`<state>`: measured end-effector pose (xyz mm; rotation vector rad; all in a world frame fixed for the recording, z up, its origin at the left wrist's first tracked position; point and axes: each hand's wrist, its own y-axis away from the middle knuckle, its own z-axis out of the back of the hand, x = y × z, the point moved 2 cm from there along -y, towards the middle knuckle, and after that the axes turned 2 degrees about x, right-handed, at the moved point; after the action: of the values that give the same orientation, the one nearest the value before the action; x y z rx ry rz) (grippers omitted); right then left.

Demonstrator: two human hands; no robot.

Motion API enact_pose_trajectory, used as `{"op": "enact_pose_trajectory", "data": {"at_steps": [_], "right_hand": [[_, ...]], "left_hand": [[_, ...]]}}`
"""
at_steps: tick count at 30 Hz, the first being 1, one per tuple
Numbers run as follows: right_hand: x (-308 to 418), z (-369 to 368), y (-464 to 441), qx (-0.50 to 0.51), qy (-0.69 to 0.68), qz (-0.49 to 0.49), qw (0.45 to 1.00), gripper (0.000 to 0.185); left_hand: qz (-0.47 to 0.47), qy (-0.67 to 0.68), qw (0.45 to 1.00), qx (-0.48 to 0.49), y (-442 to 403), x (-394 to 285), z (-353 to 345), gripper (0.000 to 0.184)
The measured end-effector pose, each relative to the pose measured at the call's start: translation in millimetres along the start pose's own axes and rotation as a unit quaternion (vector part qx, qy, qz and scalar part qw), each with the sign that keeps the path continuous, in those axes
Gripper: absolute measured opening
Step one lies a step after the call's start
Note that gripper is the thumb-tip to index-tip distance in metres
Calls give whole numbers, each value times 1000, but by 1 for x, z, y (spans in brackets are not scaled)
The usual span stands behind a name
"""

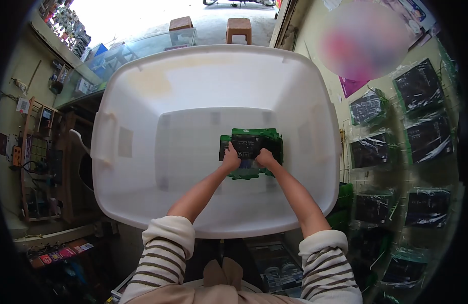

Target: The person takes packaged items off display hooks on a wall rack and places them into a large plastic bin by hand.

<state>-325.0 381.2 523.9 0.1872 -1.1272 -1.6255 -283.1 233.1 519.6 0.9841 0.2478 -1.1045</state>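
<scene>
Inside a large white plastic tub [193, 177], several black and green flat packages lie in a small heap right of the middle. My left hand [231, 157] grips the left edge of a black package [246, 144] with small white print. At that package's lower right corner, my right hand [266, 158] is closed on it. Under and around it show other green-edged packages [241, 173], partly hidden by my hands and the top package.
Wrapped black packages [420, 87] hang on a rack along the right wall. Beyond the tub are a glass counter [122, 55] and two brown stools [239, 30]. A wooden shelf [41, 157] stands at the left.
</scene>
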Motion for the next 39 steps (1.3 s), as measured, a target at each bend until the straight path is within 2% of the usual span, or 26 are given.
{"op": "enact_pose_trajectory", "data": {"at_steps": [4, 6, 10, 12, 16, 18, 19, 20, 21, 23, 25, 27, 29, 31, 34, 36, 37, 38, 39], "right_hand": [[-1, 0, -11, 31, 6, -20, 999, 40], [-1, 2, -11, 30, 64, -3, 997, 43], [5, 11, 0, 41, 36, -8, 998, 42], [12, 19, 10, 18, 35, 34, 999, 38], [24, 41, 39, 3, -44, 78, 996, 34], [33, 54, 64, -16, -104, 191, 976, 29], [36, 62, 82, -23, -107, 194, 975, 29], [42, 70, 106, -45, -137, 255, 956, 28], [48, 80, 134, -69, -165, 316, 932, 26], [55, 100, 208, -110, -201, 350, 908, 21], [44, 107, 269, -215, -221, 418, 855, 17], [17, 102, 316, -322, -185, 447, 814, 18], [-15, 84, 367, -403, -202, 418, 788, 15], [-57, 45, 397, -430, -259, 349, 791, 13], [-117, -23, 428, -458, -267, 239, 814, 14], [-167, -92, 427, -480, -297, 173, 807, 15], [-195, -131, 424, -483, -297, 112, 816, 14], [-221, -169, 421, -482, -296, 52, 823, 14], [-237, -201, 426, -498, -304, 29, 812, 14]], "left_hand": [[8, 33, 999, 41, -15, 14, -20, 97], [4, 37, 998, 57, -20, 19, -21, 96], [-6, 61, 996, 63, -19, 17, -16, 93], [-21, 64, 996, 55, -19, 12, -9, 92], [-40, 181, 980, 76, -4, -16, 14, 88], [-53, 221, 970, 88, 26, -45, 34, 84], [-78, 280, 952, 100, 55, -71, 53, 74], [-102, 336, 929, 114, 80, -93, 69, 65], [-112, 332, 929, 115, 98, -105, 77, 65], [-278, 325, 902, 68, 139, -123, 89, 50], [-339, 312, 887, -1, 201, -149, 102, 41], [-404, 310, 856, -88, 256, -165, 101, 32], [-463, 281, 836, -93, 293, -155, 78, 26], [-530, 237, 814, -27, 321, -146, 48, 25], [-558, 186, 802, 105, 335, -124, -13, 24], [-490, 134, 825, 246, 334, -97, -53, 21], [-400, 92, 859, 306, 325, -73, -75, 22], [-409, 81, 846, 333, 318, -52, -93, 22], [-352, 99, 853, 373, 309, -31, -108, 24]]}}
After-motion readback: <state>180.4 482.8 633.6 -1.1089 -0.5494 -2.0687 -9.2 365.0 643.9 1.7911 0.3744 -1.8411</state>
